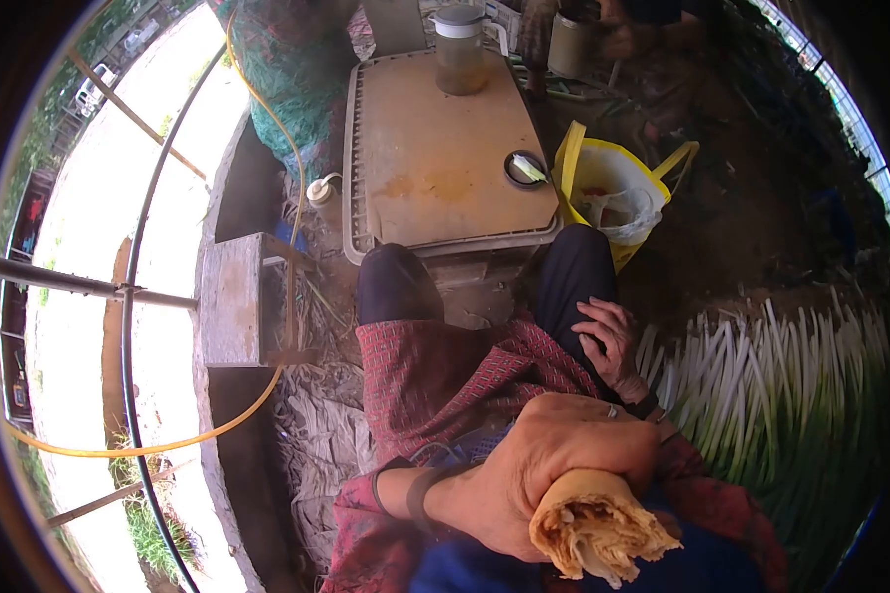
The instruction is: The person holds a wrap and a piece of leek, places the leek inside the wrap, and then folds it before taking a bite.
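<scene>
Closest to lens, I log my left hand (539,469) fisted around a rolled flatbread wrap (595,529), bitten end facing up, above my lap. Right hand (613,341) rests loosely open on my right thigh, holding nothing. Beyond: tan tray table (435,148), scallion bundle (771,381), yellow bag (613,188), jar (460,49).

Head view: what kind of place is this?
Likely an outdoor farm work spot, perhaps under a plastic tunnel. A stack of white-stemmed green onions lies on bare soil, beside green netting and a yellow hose. The seated person's left hand grips a rolled flatbread.
</scene>
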Motion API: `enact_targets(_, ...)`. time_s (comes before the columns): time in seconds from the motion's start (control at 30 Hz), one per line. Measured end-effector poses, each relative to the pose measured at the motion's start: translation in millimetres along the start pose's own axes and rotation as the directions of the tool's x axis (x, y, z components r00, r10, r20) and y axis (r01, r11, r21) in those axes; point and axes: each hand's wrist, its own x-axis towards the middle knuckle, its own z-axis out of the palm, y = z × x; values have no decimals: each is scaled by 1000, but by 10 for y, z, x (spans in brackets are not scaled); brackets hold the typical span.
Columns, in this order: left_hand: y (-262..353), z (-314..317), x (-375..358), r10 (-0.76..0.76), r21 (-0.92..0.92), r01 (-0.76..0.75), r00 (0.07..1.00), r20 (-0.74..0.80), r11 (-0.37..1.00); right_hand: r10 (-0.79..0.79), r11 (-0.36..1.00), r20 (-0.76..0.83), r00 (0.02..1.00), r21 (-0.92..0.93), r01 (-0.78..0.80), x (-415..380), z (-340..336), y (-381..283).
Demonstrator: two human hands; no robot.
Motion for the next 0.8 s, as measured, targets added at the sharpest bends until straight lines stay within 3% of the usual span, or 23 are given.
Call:
enact_targets(0.53, -55, -6, -15, 26, 8, -26, 1000, -9, 1000, -10, 1000, 12, 1000, -10, 11, 11, -36, -6)
enact_targets(0.73, -38, 33, -43, 57, 86, -50, 995, -80, 995, -17, 1000, 15, 1000, -14, 17, 9, -36, 9)
enact_targets(0.8, -12, 1, 5, 45, 66, -43, 998, -34, 997, -11, 1000, 9, 1000, -6, 11, 5, -34, -4)
